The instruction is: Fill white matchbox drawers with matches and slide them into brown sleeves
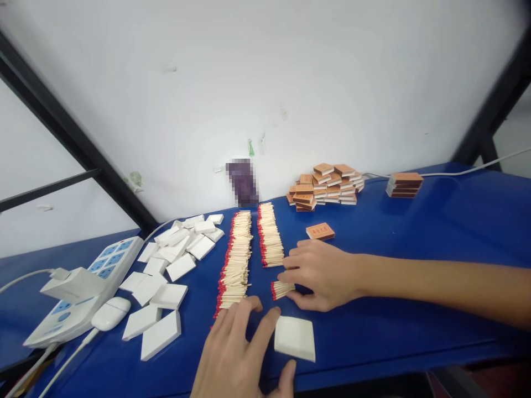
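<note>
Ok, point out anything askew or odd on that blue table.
The left row of matches is ragged: a few poke out on its right side. The white boxes at left lie jumbled, unlike the neatly stacked matchboxes at far right.

**Bare Wood, Matt Card, Glossy Blue**

My tabletop [394, 309] is smooth and glossy, giving back soft light. The matchsticks [238, 260] before me look like bare, unvarnished wood with matt red heads [273, 291]. The white boxes [161, 334] seem plain matt card, the orange matchboxes [327, 188] printed card. I see smooth plastic on the power strip [50, 330], matt, scuffed paint on the wall [290, 83], dark metal-looking frame bars [70, 124].
</note>
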Available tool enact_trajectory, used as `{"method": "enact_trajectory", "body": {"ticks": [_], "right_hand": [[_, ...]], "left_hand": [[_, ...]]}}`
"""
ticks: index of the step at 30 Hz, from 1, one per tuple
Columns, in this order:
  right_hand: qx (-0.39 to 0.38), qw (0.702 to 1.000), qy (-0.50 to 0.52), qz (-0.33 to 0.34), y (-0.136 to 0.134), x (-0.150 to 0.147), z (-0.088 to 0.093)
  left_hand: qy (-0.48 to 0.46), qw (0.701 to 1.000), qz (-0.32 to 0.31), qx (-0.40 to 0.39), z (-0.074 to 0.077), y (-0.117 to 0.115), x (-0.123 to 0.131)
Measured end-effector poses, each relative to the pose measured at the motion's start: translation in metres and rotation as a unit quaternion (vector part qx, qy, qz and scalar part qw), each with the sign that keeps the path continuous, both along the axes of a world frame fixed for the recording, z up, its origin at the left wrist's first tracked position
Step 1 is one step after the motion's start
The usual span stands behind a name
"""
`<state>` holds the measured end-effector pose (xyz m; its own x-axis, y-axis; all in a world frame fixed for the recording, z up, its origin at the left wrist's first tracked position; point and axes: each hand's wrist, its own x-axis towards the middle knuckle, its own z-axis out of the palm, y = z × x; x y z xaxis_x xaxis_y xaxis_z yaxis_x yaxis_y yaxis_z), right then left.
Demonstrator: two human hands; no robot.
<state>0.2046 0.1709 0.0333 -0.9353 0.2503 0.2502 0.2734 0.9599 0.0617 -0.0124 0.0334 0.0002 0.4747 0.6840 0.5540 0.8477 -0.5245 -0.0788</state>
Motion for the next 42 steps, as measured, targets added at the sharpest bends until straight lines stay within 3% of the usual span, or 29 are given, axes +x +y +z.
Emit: {"method": "enact_trajectory", "body": {"ticks": [9,14,18,22,28,42], "right_hand": [[-0.007,0.993,-0.111,0.024,-0.003,-0.002,0.024],[0.013,0.994,-0.098,0.035,-0.007,-0.007,0.029],[0.016,0.988,-0.147,0.032,-0.011,-0.012,0.033],[-0.030,0.980,-0.197,0.017,-0.012,-0.019,0.045],[-0.144,0.956,-0.242,-0.081,-0.011,-0.022,0.061],[-0.150,0.963,-0.211,-0.080,-0.015,-0.025,0.062]], "left_hand": [[0.001,1.000,-0.006,0.007,-0.002,0.002,-0.001],[-0.012,1.000,-0.006,-0.012,0.001,0.000,0.002],[-0.031,0.999,-0.007,-0.024,0.005,-0.002,0.004],[-0.047,0.999,-0.002,-0.023,0.004,-0.004,0.003],[-0.020,0.999,-0.008,-0.031,-0.003,-0.002,-0.002],[-0.002,1.000,-0.011,-0.015,-0.002,0.000,-0.004]]}}
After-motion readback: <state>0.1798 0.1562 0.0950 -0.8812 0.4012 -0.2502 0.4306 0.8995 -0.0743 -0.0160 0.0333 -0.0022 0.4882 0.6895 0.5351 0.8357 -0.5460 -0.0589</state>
